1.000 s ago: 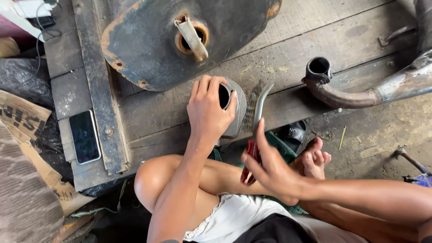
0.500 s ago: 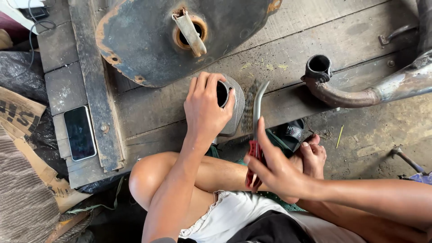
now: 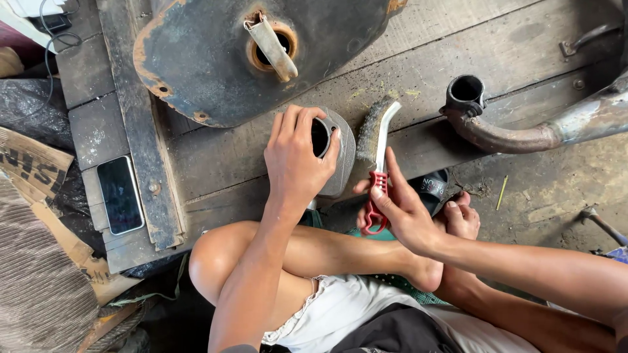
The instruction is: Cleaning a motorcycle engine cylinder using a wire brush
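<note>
Our left hand (image 3: 296,157) grips grey metal cylinder (image 3: 337,157), bore dark, contents unseen; right hand (image 3: 399,206) clasps wire brush (image 3: 376,150) beside it.

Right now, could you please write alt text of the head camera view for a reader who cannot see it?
The left hand grips a grey round metal part with a dark hole on a worn wooden platform, while the right hand holds a red-handled wire brush beside it. A rusty dark metal tank, a curved metal pipe and a black phone lie around.
</note>
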